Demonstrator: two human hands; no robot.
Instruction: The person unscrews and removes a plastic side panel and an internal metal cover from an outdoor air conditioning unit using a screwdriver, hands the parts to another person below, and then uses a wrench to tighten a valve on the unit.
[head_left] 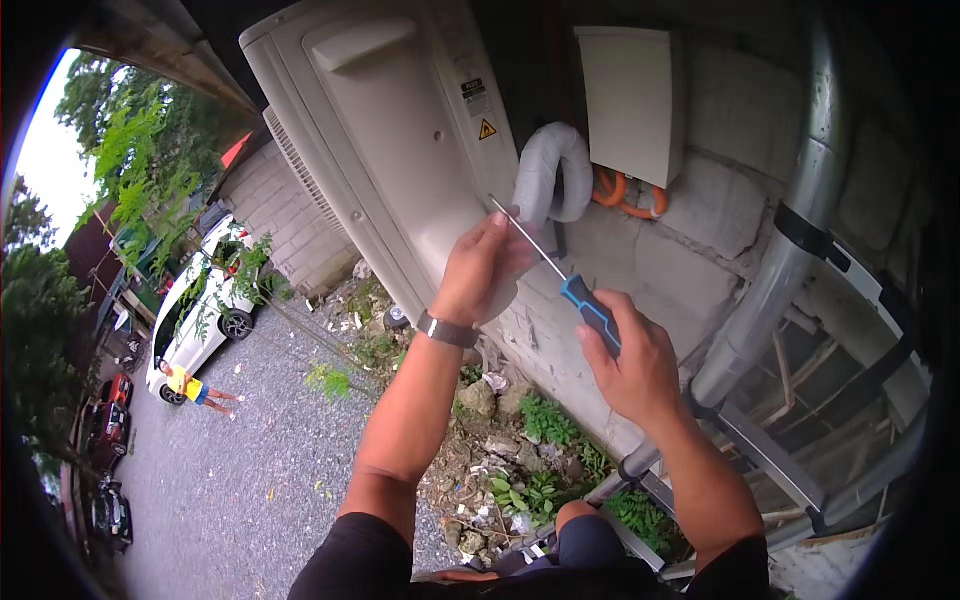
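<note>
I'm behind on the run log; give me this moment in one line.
right hand: grips screwdriver by handle | left hand: at shaft, near tip | nearby: air conditioner, wrapped pipe, wall box

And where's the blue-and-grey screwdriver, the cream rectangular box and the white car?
Blue-and-grey screwdriver (pixel 577 293), head view: its handle.
Cream rectangular box (pixel 628 103), head view: its front.
White car (pixel 202 347), head view: its side, between the wheels.
</note>
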